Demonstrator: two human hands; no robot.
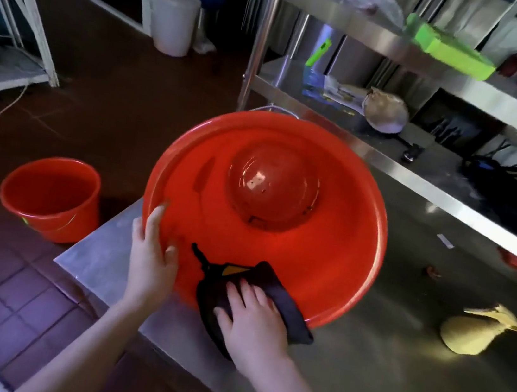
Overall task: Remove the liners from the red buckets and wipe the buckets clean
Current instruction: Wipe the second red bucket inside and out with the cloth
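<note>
A large red bucket lies tilted on the steel table, its mouth facing me, no liner visible inside. My left hand grips its near-left rim, thumb inside. My right hand presses a dark cloth flat against the bucket's lower rim and inner wall. A second red bucket stands upright on the tiled floor to the left of the table; it looks bare inside.
A yellowish crumpled cloth lies on the table to the right. Steel shelves behind hold a green sponge, packets and dark items. A white bin stands on the floor at the back. Small red scraps dot the table's right side.
</note>
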